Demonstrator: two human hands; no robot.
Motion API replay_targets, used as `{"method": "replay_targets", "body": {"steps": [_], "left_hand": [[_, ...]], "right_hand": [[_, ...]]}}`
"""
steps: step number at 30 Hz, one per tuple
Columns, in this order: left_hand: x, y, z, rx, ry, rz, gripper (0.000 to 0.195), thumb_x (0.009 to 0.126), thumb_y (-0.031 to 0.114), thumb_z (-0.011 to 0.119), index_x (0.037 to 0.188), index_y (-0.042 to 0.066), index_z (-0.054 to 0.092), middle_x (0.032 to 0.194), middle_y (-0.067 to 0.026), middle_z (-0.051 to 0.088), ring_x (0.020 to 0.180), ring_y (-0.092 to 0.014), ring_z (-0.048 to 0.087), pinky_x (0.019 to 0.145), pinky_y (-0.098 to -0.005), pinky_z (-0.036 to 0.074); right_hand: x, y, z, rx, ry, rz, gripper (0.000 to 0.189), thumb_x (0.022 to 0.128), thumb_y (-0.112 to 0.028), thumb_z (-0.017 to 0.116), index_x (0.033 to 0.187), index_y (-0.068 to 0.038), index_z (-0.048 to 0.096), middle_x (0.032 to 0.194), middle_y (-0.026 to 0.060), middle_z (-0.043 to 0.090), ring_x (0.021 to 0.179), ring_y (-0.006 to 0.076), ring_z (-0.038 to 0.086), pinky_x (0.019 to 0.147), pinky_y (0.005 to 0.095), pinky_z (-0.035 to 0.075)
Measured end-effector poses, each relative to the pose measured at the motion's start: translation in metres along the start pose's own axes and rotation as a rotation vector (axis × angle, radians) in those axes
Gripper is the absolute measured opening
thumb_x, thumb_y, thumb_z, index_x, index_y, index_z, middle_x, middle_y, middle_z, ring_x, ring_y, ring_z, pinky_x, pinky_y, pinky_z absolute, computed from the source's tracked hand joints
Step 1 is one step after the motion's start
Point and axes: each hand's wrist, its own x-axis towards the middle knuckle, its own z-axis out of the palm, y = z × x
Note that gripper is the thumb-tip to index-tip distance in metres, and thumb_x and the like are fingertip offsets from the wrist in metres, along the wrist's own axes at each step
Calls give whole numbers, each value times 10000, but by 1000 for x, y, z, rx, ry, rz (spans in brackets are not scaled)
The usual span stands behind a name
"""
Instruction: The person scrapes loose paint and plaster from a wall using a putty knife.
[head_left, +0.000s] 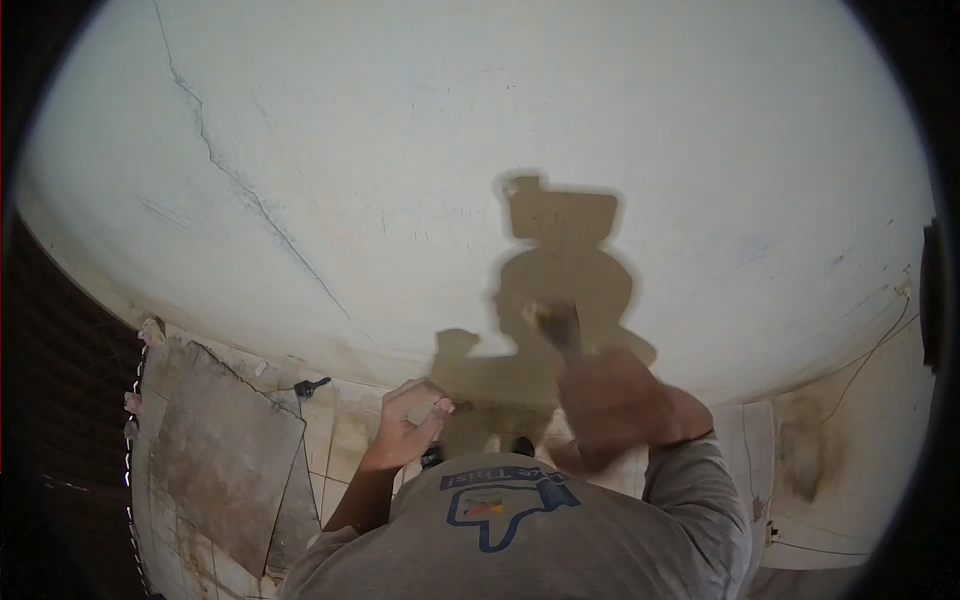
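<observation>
Before me rises a pale painted wall (390, 165) with a long crack at its upper left. My right hand (611, 405), blurred, is closed around the handle of a paintbrush (559, 326), whose bristles point up toward the wall; whether they touch it cannot be told. Low at the centre left, my left hand (412, 424) is raised near the wall with its fingers curled, and nothing can be made out in it. My shadow falls across the wall around the brush.
Worn flat boards (225, 450) lie on the tiled floor at the left. Beside them, near the wall's base, is a dark brush (311, 387). A thin cable (862, 367) hangs at the right, and a dark corrugated surface (67, 390) stands at far left.
</observation>
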Motion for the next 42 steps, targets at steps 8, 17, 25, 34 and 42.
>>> {"method": "replay_targets", "body": {"steps": [8,17,25,34,42], "left_hand": [[8,7,15,-37,-27,20,55,882,14,645,834,-12,652,781,-109,660,727,-223,630,695,-319,482],[-1,12,12,22,22,35,65,901,22,646,846,-9,659,783,-97,663,726,-205,619,702,-317,483],[-6,0,14,-58,-40,-6,84,915,32,640,843,-10,648,781,-93,662,730,-195,620,702,-310,484],[2,9,20,-27,-62,45,98,920,13,621,826,-9,637,760,-98,665,706,-184,642,669,-316,505],[-16,3,9,-35,0,-60,108,915,25,632,816,-15,645,761,-98,661,713,-175,622,683,-303,484]], "right_hand": [[-12,25,44,58,58,-164,246,765,-209,740,671,-112,534,614,3,409,572,160,516,485,325,401],[1,-12,17,410,233,-293,144,850,-191,668,779,-78,613,702,31,571,586,186,562,500,341,443],[12,-20,29,49,530,-95,314,741,-45,765,611,-97,484,571,2,527,475,178,507,463,365,415],[-19,67,28,114,-8,332,203,786,-121,690,660,-117,530,565,11,447,464,206,468,429,364,375],[-25,-51,-17,148,-279,211,221,784,-28,691,656,-96,525,577,30,513,487,181,523,448,321,392]]}}
